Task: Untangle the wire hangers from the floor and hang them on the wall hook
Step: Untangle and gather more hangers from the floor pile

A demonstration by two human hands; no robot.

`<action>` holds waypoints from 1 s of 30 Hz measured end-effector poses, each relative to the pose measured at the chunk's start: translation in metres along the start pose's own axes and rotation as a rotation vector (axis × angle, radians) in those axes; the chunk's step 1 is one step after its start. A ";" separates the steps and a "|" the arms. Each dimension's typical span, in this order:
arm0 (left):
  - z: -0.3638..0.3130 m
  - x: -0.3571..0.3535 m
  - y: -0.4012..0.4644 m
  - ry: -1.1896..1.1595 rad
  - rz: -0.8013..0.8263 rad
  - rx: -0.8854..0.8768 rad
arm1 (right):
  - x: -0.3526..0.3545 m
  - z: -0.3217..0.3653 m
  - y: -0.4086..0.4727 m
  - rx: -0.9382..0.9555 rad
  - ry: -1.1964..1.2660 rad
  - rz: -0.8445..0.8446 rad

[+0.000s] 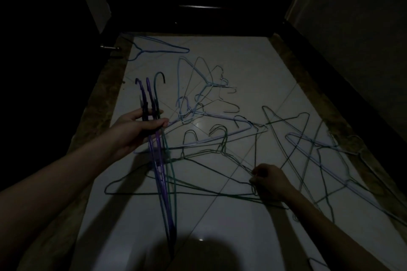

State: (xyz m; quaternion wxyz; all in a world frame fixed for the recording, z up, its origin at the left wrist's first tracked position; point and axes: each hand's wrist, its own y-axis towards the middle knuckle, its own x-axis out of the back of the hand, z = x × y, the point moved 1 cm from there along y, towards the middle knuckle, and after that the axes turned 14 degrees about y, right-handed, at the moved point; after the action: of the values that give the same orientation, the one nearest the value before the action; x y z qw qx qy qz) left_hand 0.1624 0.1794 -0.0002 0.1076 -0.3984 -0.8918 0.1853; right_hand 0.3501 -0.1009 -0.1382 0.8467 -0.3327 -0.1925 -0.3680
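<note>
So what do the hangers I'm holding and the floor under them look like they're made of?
Hangers in the left hand: the held hangers look like thin metal wire with a purple or teal coating, judging by the slim uniform strands and bent hooks; the coating type is unclear in the dim light. Floor: glossy pale tile, probably ceramic, given the grout lines and reflected glare.

Readable text: none.
Wire hangers (220, 138): bare coated wire, no tags, print or brand marks to be made out (the light is very dim).
Hangers held in the left hand (158, 160): purple and green wire, no lettering visible.
Floor tiles (242, 68): plain pale surface, no marks or numbers.
Walls and door: too dark to tell whether anything is written there.
</note>
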 end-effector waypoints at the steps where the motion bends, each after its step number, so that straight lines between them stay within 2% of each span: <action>1: 0.001 -0.003 0.001 0.009 0.006 0.002 | -0.003 -0.005 -0.002 0.016 -0.010 -0.018; 11: -0.001 -0.016 -0.006 0.006 0.062 0.016 | 0.009 0.009 -0.018 0.245 0.025 -0.295; 14: -0.003 -0.015 -0.006 -0.009 0.061 0.017 | 0.017 0.022 -0.022 0.335 0.118 -0.352; 17: -0.002 -0.014 -0.005 -0.022 0.066 0.018 | 0.023 0.032 -0.018 0.305 0.203 -0.383; 23: -0.003 -0.012 -0.003 -0.017 0.046 0.008 | 0.033 0.048 -0.002 0.355 0.170 -0.527; 30: -0.005 -0.011 -0.003 -0.001 0.024 -0.003 | 0.043 0.069 0.000 0.419 0.248 -0.515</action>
State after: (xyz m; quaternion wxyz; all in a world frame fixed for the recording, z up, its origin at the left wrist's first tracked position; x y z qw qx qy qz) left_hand 0.1691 0.1705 0.0053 0.1043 -0.4093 -0.8873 0.1854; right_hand 0.3733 -0.0734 -0.0648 0.7929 -0.0452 -0.2369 -0.5596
